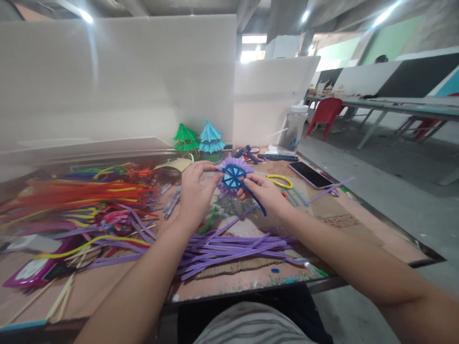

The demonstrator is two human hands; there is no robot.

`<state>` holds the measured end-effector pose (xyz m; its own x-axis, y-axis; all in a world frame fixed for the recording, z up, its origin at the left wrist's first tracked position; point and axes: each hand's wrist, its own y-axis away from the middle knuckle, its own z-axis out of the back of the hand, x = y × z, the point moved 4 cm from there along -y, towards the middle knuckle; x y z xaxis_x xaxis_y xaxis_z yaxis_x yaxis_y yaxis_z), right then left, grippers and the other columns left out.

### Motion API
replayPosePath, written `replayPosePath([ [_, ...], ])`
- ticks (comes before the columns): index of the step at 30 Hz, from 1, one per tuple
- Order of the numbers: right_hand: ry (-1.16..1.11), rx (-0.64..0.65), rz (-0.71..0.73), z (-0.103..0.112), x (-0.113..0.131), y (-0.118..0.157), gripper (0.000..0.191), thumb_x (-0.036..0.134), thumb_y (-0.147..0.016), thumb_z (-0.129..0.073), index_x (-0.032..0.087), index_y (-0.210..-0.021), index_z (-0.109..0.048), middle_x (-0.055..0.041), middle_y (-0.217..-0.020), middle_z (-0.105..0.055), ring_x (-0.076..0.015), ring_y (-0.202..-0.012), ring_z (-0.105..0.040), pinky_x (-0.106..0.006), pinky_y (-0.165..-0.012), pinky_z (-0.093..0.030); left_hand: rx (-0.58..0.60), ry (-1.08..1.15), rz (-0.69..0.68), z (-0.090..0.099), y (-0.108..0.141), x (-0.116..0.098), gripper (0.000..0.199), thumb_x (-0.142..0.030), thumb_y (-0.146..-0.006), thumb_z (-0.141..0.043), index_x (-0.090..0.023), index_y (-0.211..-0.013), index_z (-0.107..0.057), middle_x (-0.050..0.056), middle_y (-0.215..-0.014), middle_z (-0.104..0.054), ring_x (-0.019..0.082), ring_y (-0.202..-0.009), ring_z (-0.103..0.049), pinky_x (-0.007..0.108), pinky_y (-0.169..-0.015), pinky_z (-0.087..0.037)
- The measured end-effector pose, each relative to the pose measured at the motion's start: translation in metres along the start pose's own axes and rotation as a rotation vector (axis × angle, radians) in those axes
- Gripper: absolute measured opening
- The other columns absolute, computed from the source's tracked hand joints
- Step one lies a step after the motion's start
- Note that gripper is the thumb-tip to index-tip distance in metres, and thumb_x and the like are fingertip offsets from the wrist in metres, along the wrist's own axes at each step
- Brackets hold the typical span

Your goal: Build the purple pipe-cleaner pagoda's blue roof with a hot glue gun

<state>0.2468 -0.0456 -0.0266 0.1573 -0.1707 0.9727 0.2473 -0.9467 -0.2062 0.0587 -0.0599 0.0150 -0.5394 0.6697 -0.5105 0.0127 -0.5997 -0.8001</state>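
Big flat white panel (118,81), upper left of frame. Pinkish-brown work surface (387,239) across middle and bottom. Heap of multicoloured fuzzy strips (86,191), mostly orange, at left; pile of straight purple fuzzy strips (236,249), lower centre. Left hand (196,186) and right hand (264,192), bare, both at frame centre. Clear plastic bottle with white lid (293,131), upper right of centre. Green tiered-roof model (185,135) and light-blue tiered-roof model (211,138) side by side, just above centre. Dark-screened phone (311,175), right of centre. Round blue-spoked piece with purple fringe (233,177), frame centre, held up between hands: left fingers clamped on its left edge, right fingers pinched together on narrow dark-blue strip (256,198) at its right edge, strip's free end dangling lower right.
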Motion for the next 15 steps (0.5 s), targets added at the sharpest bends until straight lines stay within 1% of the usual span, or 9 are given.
replayPosePath([
  [2,0.005,-0.004,0.006,0.0008,0.0002,-0.0005,0.03,0.049,-0.081,-0.073,0.02,-0.083,-0.064,0.0003,-0.068,-0.07,-0.0132,-0.059,-0.064,-0.027,-0.061,-0.053,-0.004,0.057,0.055,-0.001,0.0006,0.0055,0.016,-0.028,-0.09,-0.065,-0.022,-0.105,-0.065,0.005,-0.106,-0.069,0.021,-0.106,-0.063,0.038,-0.098,-0.047],
  [4,0.001,-0.002,0.007,0.0013,0.0003,-0.001,0.031,0.05,-0.081,-0.073,0.02,-0.084,-0.064,0.0004,-0.068,-0.07,-0.0132,-0.059,-0.064,-0.027,-0.06,-0.053,0.001,0.072,0.097,-0.0024,0.0015,0.0095,0.017,-0.027,-0.093,-0.06,-0.022,-0.109,-0.063,0.006,-0.104,-0.069,0.021,-0.104,-0.064,0.037,-0.094,-0.049],
  [9,-0.013,-0.003,-0.003,0.0025,0.0014,-0.0012,0.034,0.051,-0.079,-0.075,0.02,-0.081,-0.063,0.0005,-0.068,-0.071,-0.0126,-0.059,-0.063,-0.026,-0.061,-0.054,-0.02,0.071,0.119,-0.0007,0.0009,0.0124,0.016,-0.025,-0.093,-0.057,-0.021,-0.108,-0.061,0.006,-0.098,-0.066,0.02,-0.098,-0.063,0.034,-0.087,-0.05],
  [13,-0.02,-0.005,0.004,0.0031,0.0029,-0.0013,0.035,0.052,-0.078,-0.075,0.019,-0.08,-0.063,0.0,-0.068,-0.071,-0.013,-0.06,-0.064,-0.027,-0.061,-0.054,-0.014,0.062,0.122,0.004,-0.0023,0.0115,0.014,-0.022,-0.094,-0.051,-0.021,-0.105,-0.06,0.003,-0.089,-0.063,0.018,-0.087,-0.061,0.031,-0.08,-0.048],
  [15,-0.025,-0.005,-0.002,0.0031,0.0029,-0.0014,0.034,0.052,-0.078,-0.075,0.019,-0.08,-0.063,-0.0002,-0.068,-0.071,-0.0132,-0.06,-0.064,-0.027,-0.061,-0.054,-0.017,0.056,0.121,0.0063,-0.0035,0.0102,0.015,-0.022,-0.096,-0.047,-0.02,-0.104,-0.06,0.003,-0.089,-0.063,0.017,-0.082,-0.059,0.03,-0.076,-0.046],
])
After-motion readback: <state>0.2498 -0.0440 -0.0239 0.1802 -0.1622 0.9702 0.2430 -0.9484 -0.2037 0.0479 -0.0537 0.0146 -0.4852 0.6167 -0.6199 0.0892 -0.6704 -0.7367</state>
